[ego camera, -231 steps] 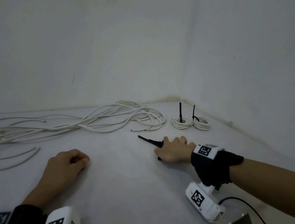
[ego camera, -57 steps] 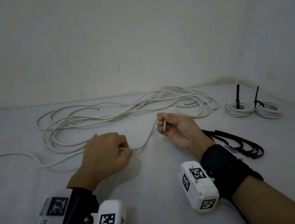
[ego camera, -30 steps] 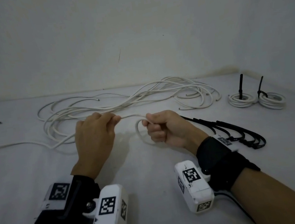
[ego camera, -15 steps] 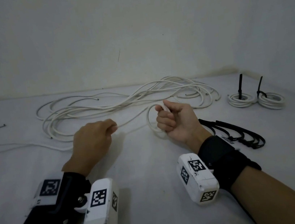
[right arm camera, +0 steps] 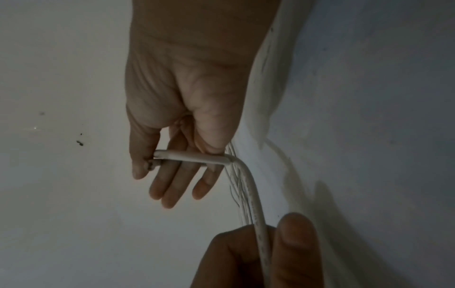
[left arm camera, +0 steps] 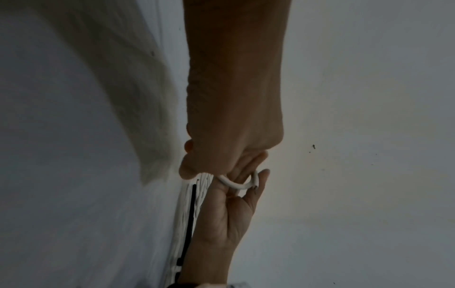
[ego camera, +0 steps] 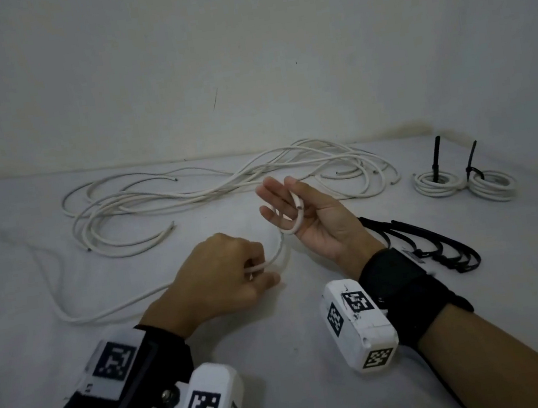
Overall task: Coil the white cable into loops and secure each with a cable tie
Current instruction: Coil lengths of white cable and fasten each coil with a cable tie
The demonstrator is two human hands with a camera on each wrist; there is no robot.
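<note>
Between the two hands runs the white cable (ego camera: pixel 279 250): the left hand (ego camera: pixel 222 276) pinches it with curled fingers, while the right hand (ego camera: pixel 311 218), palm up with fingers extended, has the cable's end looped round them, pinned under its thumb; black cable ties (ego camera: pixel 418 245) lie just beyond its wrist.

No readable text or numbers anywhere; only square coded markers (ego camera: pixel 114 363) on the wrist units.

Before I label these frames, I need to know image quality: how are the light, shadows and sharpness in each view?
Head view: dim, flat light, wide-angle bowing; the white cable in the right hand reads clearly. Left wrist view: murky, with a broad soft shadow on the surface beside the left hand. Right wrist view: dim and grainy, the near left-hand fingers dark and soft.
</note>
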